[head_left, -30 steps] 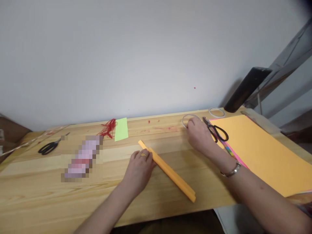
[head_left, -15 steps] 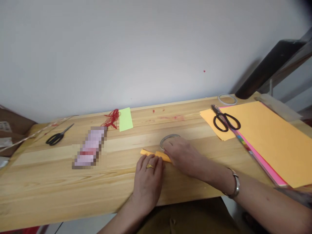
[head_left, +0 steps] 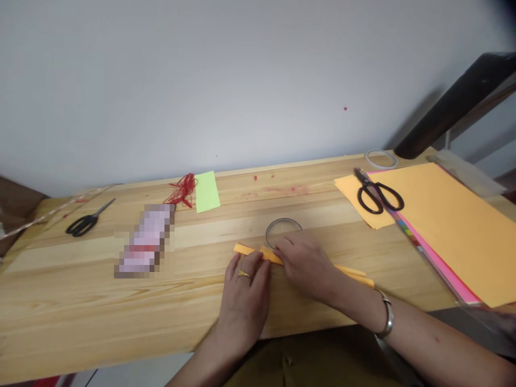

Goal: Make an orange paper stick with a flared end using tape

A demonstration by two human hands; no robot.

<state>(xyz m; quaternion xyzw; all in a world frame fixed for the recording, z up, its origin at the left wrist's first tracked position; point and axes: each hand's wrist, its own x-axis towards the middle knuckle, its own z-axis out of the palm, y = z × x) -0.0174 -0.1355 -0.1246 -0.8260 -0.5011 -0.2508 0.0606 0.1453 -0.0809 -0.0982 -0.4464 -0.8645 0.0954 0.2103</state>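
Observation:
A narrow folded orange paper strip lies on the table before me, its far right end showing beyond my right wrist. My left hand, with a gold ring, presses curled fingers down on the strip's left part. My right hand, wearing a silver bangle, is closed, its fingertips pinching at the strip's upper edge. Right behind those fingers is a thin roll of tape, partly covered by the hand. Whether a piece of tape is between the fingertips is hidden.
Black-handled scissors rest on orange sheets at the right, near another tape roll. Leftward are smaller scissors, a blurred-out pinkish object, red string and a green paper.
The tape roll now shows more of its ring behind my right hand. The right hand has shifted slightly right and down, and the strip's far end has come into view. The left hand stays nearly in place.

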